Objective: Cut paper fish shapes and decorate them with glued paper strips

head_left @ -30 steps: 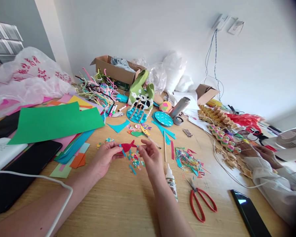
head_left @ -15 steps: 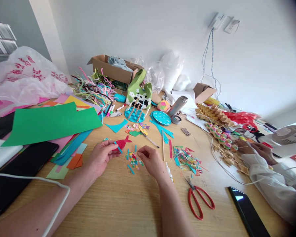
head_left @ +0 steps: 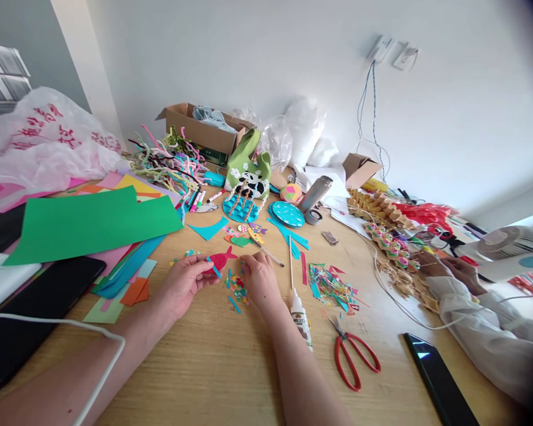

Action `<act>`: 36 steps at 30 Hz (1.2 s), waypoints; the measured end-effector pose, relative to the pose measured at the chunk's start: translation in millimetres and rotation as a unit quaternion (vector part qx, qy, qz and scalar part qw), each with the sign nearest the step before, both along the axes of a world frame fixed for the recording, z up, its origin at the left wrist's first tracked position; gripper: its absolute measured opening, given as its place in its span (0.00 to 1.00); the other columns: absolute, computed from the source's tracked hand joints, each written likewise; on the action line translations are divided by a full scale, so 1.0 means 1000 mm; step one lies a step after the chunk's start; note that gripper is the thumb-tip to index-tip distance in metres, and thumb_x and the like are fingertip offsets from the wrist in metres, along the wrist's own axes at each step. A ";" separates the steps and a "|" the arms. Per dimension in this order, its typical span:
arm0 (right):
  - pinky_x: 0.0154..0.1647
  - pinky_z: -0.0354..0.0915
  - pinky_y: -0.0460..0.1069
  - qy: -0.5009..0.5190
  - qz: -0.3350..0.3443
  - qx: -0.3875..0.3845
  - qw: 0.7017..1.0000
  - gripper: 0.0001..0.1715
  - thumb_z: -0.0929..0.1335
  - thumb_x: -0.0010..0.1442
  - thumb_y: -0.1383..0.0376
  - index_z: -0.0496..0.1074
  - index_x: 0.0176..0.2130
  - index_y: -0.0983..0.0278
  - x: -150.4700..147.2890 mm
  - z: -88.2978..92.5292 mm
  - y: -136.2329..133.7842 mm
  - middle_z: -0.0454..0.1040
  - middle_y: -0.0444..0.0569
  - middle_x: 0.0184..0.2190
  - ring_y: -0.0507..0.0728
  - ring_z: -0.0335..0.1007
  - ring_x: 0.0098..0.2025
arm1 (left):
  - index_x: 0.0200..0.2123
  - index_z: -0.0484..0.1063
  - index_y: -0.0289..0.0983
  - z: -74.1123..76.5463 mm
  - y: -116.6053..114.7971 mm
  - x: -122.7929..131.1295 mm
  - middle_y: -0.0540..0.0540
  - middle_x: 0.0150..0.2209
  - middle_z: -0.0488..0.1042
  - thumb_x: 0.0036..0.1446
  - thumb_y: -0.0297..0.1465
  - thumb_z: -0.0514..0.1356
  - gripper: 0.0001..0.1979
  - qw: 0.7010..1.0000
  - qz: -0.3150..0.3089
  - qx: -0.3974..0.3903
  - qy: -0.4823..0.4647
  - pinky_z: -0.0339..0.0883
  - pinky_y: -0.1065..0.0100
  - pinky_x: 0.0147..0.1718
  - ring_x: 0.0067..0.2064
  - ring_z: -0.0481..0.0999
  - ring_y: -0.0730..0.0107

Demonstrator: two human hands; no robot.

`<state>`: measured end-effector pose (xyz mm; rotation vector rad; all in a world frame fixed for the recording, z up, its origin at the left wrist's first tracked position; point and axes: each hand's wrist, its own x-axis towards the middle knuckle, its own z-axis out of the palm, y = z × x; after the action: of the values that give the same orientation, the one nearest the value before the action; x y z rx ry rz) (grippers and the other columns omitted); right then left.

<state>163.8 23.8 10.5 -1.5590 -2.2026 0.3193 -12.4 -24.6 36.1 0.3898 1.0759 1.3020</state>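
Observation:
A red paper fish (head_left: 221,261) with a blue strip across it is pinched in my left hand (head_left: 190,279), just above the table. Close to its tail, my right hand (head_left: 260,278) has its fingers closed together; whatever they hold, if anything, is hidden. Below and between the hands lies a pile of small colored paper dots (head_left: 237,287) with blue paper strips (head_left: 234,305). Several decorated paper fish (head_left: 241,241) lie beyond, beside a pen (head_left: 270,255). A white glue bottle (head_left: 300,319) lies to the right of my right wrist.
Red-handled scissors (head_left: 354,355), a phone (head_left: 439,378) and a heap of paper scraps (head_left: 332,285) lie at right. Green paper (head_left: 93,225) tops a stack at left. A steel flask (head_left: 316,192) stands behind. Another person's hands (head_left: 448,269) are at far right, near a fan (head_left: 506,251).
My right hand has moved slightly left and up, nearer the fish's tail. The glue bottle beside my wrist shows more. The left hand keeps its hold on the fish.

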 end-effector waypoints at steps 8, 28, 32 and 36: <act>0.45 0.62 0.52 -0.017 -0.012 0.024 0.999 0.13 0.63 0.58 0.77 0.75 0.32 0.64 -0.001 -0.003 -0.001 0.72 0.54 0.34 0.61 0.66 0.42 | 0.27 0.73 0.32 -0.002 0.000 0.000 0.40 0.28 0.81 0.47 0.21 0.62 0.03 1.000 -0.019 0.011 -0.009 0.74 0.69 0.27 0.29 0.80 0.65; 0.37 0.64 0.49 0.099 -0.102 -0.027 0.990 0.12 0.63 0.55 0.72 0.76 0.34 0.65 0.021 0.001 -0.004 0.77 0.50 0.31 0.58 0.71 0.35 | 0.27 0.71 0.32 0.002 0.001 0.000 0.41 0.26 0.80 0.46 0.20 0.62 0.04 1.000 0.017 -0.004 -0.002 0.74 0.68 0.26 0.26 0.79 0.67; 0.47 0.62 0.54 0.087 -0.071 0.003 0.994 0.16 0.64 0.57 0.73 0.76 0.44 0.65 0.012 0.000 -0.010 0.74 0.55 0.39 0.61 0.68 0.44 | 0.27 0.71 0.33 0.003 0.001 0.000 0.42 0.26 0.80 0.45 0.21 0.63 0.05 1.000 0.022 -0.003 0.000 0.73 0.68 0.26 0.26 0.79 0.66; 0.46 0.63 0.52 0.061 0.032 0.012 0.998 0.15 0.64 0.61 0.73 0.77 0.43 0.62 -0.005 0.000 -0.016 0.73 0.53 0.37 0.60 0.65 0.42 | 0.27 0.72 0.32 0.003 0.000 0.000 0.42 0.27 0.80 0.44 0.22 0.65 0.05 1.000 0.019 0.002 0.001 0.73 0.68 0.26 0.27 0.79 0.67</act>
<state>159.2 7.9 10.6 -1.4213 -2.1576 0.3953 -12.7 -24.3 39.2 0.3756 1.0871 1.3373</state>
